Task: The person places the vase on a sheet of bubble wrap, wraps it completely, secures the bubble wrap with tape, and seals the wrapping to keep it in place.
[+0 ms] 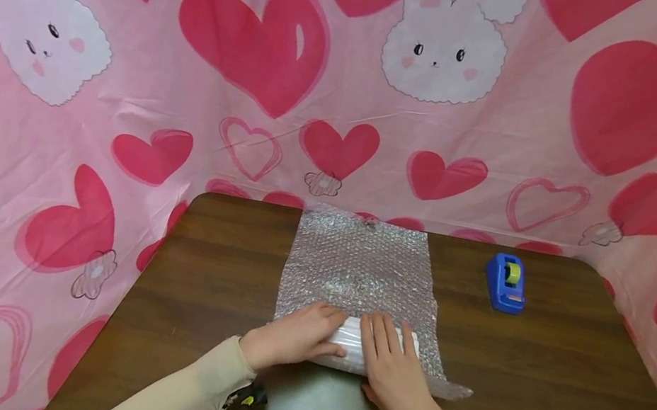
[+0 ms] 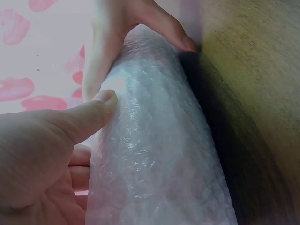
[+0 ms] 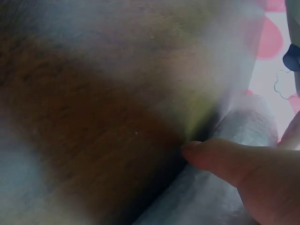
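A sheet of clear bubble wrap (image 1: 361, 264) lies lengthwise on the table, its near end wound around a white object (image 1: 351, 338) whose kind is hidden by the layers. My left hand (image 1: 303, 334) holds the left part of this roll, thumb on the near side and fingers over the far side. Farther right, my right hand (image 1: 395, 370) lies across the roll with its fingers over the top and its thumb low at the near edge. In the left wrist view the wrapped roll (image 2: 154, 140) looks thick and bubbly, with both hands around it.
A blue tape dispenser (image 1: 506, 285) with a yellow roll stands at the back right of the brown wooden table (image 1: 556, 356). A loose flap of wrap (image 1: 454, 391) sticks out at the roll's right end. Pink heart-print cloth (image 1: 249, 56) hangs behind and beside the table.
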`<action>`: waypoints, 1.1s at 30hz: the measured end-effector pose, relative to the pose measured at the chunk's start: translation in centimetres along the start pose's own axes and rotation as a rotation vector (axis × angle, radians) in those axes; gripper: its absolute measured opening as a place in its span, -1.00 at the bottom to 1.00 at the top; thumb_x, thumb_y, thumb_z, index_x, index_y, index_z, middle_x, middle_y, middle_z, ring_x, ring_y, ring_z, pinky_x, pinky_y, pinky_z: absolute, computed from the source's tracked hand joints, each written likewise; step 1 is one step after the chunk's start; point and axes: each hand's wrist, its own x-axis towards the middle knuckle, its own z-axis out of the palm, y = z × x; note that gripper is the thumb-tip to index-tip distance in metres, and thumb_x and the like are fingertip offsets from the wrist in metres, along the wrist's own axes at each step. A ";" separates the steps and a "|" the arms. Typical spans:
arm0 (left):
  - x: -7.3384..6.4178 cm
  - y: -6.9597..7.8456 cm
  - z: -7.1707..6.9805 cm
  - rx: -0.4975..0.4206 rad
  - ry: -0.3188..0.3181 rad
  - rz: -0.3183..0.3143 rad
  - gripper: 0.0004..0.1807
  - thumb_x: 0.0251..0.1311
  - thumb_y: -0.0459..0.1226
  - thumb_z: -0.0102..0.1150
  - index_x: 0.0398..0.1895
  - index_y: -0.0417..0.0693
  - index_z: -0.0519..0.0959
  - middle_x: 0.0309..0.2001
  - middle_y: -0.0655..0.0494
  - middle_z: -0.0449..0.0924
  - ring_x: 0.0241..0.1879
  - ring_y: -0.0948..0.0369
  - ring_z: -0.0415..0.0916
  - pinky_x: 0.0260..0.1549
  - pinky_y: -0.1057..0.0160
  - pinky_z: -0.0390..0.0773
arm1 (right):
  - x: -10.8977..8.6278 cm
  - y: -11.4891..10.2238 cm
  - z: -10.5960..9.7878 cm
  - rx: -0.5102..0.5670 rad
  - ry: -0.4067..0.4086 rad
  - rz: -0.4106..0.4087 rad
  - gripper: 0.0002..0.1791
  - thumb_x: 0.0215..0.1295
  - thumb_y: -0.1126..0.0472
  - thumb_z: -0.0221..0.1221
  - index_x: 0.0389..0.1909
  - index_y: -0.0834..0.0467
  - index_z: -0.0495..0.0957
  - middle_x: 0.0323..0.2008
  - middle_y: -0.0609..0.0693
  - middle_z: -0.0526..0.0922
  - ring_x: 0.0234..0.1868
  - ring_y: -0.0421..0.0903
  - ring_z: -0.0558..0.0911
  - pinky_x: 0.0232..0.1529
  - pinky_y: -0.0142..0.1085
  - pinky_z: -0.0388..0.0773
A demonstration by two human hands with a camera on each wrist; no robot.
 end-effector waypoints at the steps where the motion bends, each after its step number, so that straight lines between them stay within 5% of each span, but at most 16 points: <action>1: 0.0 0.0 0.0 0.001 -0.001 0.005 -0.56 0.43 -0.01 0.24 0.09 -0.19 0.58 -0.03 0.00 0.70 0.00 0.09 0.63 0.16 0.10 0.54 | 0.0 -0.1 0.1 -0.007 0.011 0.004 0.37 -0.34 -0.24 0.66 0.46 0.40 0.28 0.33 0.37 0.47 0.33 0.26 0.51 0.26 0.19 0.47; 6: 0.1 -0.4 0.3 0.006 0.007 0.043 -0.58 0.43 -0.02 0.25 0.06 -0.20 0.57 -0.08 0.01 0.70 -0.04 0.10 0.63 0.13 0.11 0.55 | 0.3 -0.4 1.2 -0.056 0.128 0.030 -0.01 -0.07 0.03 0.52 0.37 0.38 0.37 0.18 0.33 0.56 0.16 0.23 0.60 0.12 0.14 0.56; 10: 0.2 -0.7 0.4 0.005 0.014 0.063 -0.59 0.43 -0.04 0.25 0.04 -0.22 0.56 -0.10 0.01 0.69 -0.07 0.11 0.63 0.09 0.12 0.56 | 0.5 -0.5 1.9 -0.070 0.202 0.037 -0.10 -0.18 0.15 0.44 0.29 0.36 0.43 0.04 0.30 0.58 0.03 0.21 0.61 0.03 0.11 0.59; 15: 0.2 -1.0 0.5 -0.002 -0.002 0.055 -0.58 0.45 -0.04 0.23 0.08 -0.21 0.57 -0.11 0.02 0.69 -0.11 0.13 0.62 0.00 0.15 0.59 | 0.7 -0.3 2.1 -0.060 0.187 0.023 -0.02 -0.35 0.09 0.51 0.23 0.36 0.45 0.00 0.29 0.57 -0.01 0.20 0.59 -0.02 0.08 0.59; 23: 0.6 -1.4 0.7 -0.003 -0.021 -0.029 -0.56 0.38 0.00 0.27 0.10 -0.14 0.62 -0.07 0.06 0.71 -0.12 0.18 0.63 -0.08 0.19 0.62 | 1.2 0.3 2.1 -0.005 0.148 0.005 -0.09 -0.34 0.13 0.47 0.18 0.34 0.43 0.00 0.26 0.56 -0.02 0.18 0.58 -0.05 0.06 0.57; 28: 0.4 -1.0 1.4 0.094 0.053 -0.065 -0.43 0.36 0.02 0.25 0.25 -0.20 0.56 0.13 -0.05 0.67 0.04 0.07 0.65 0.04 0.11 0.64 | 1.7 0.8 1.9 0.036 0.132 -0.011 -0.04 -0.43 0.10 0.49 0.17 0.33 0.43 -0.03 0.24 0.56 -0.04 0.16 0.58 -0.10 0.02 0.55; 33: -0.1 0.3 1.5 0.276 0.210 -0.087 -0.35 0.33 0.03 0.31 0.29 -0.25 0.54 0.20 -0.12 0.63 0.18 0.00 0.60 0.22 0.07 0.55 | 2.3 1.6 1.4 0.086 0.058 -0.023 0.00 -0.41 0.07 0.53 0.19 0.34 0.42 -0.02 0.21 0.57 -0.03 0.13 0.59 -0.12 0.01 0.55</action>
